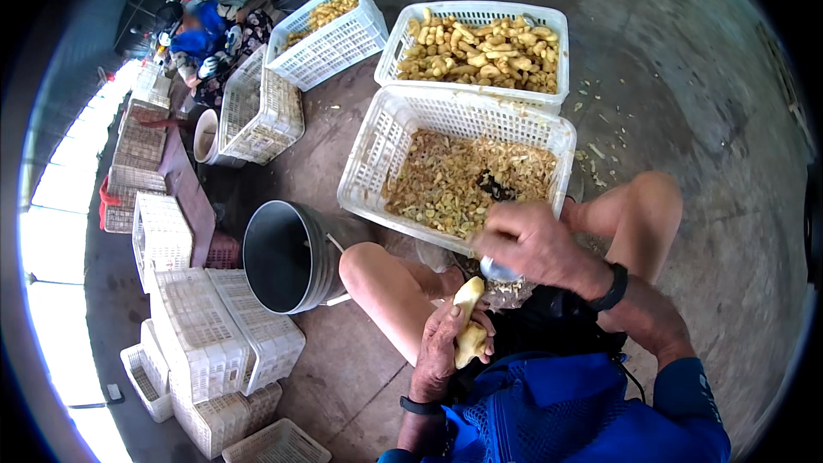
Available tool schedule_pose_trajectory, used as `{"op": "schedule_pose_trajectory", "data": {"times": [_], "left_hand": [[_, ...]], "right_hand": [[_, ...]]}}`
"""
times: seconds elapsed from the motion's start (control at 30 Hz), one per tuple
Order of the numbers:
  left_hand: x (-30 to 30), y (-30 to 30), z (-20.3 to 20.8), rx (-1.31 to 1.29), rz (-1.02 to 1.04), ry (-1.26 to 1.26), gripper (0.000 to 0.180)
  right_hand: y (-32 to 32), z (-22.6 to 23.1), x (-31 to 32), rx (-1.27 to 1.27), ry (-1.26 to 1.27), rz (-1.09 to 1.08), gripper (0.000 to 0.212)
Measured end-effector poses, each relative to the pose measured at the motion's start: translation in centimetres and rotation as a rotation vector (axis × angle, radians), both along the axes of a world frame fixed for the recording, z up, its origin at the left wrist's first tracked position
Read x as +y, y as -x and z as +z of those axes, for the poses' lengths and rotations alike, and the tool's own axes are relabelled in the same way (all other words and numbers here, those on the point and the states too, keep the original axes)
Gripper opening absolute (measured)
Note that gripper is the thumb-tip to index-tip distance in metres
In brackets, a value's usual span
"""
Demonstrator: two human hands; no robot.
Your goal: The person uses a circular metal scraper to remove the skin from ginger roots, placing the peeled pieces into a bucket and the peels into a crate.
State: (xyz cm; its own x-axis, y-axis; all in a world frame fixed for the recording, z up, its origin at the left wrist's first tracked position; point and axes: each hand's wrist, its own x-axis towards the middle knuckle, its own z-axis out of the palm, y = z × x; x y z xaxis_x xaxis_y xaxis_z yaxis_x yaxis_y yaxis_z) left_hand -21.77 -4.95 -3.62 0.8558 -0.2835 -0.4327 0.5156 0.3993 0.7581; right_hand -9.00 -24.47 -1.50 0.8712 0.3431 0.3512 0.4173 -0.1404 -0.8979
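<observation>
My left hand (443, 339) is closed around a pale, knobbly piece of ginger root (470, 293), whose upper end sticks out above the fingers. Just above it, my right hand (531, 244) is curled round a shiny silvery tool (497, 271). Motion blurs the tool, and its full shape is hidden by the hand. Beyond my hands, a white plastic crate (364, 173) holds brown and yellow peelings (463, 176) with a dark clump among them. Behind that crate stands another white crate (561, 56) heaped with ginger roots (484, 51).
A black bucket (319, 244) stands by my left knee. Stacked white crates (201, 334) line the left side. Farther off, a person in blue (204, 39) sits beside a crate (343, 47) of ginger and another crate (279, 116). Scraps lie on the concrete floor (686, 111).
</observation>
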Motion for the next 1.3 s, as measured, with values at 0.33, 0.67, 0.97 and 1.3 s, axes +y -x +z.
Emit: {"op": "schedule_pose_trajectory", "data": {"times": [0.33, 0.67, 0.97, 1.3], "left_hand": [[0.3, 0.7, 0.0, -0.053, -0.032, -0.098, 0.04], [-0.5, -0.4, -1.2, 0.26, -0.021, 0.117, 0.06], [-0.6, -0.4, -2.4, 0.218, -0.046, 0.16, 0.054], [-0.3, -0.4, -0.8, 0.315, 0.013, 0.394, 0.055]], "right_hand": [[-2.0, -1.2, -1.0, -0.036, 0.164, -0.172, 0.026], [2.1, -1.5, 1.8, -0.043, 0.037, 0.229, 0.031], [2.1, -1.5, 2.5, -0.251, 0.087, 0.043, 0.036], [-0.1, 1.6, -0.7, -0.107, -0.009, 0.104, 0.03]]}}
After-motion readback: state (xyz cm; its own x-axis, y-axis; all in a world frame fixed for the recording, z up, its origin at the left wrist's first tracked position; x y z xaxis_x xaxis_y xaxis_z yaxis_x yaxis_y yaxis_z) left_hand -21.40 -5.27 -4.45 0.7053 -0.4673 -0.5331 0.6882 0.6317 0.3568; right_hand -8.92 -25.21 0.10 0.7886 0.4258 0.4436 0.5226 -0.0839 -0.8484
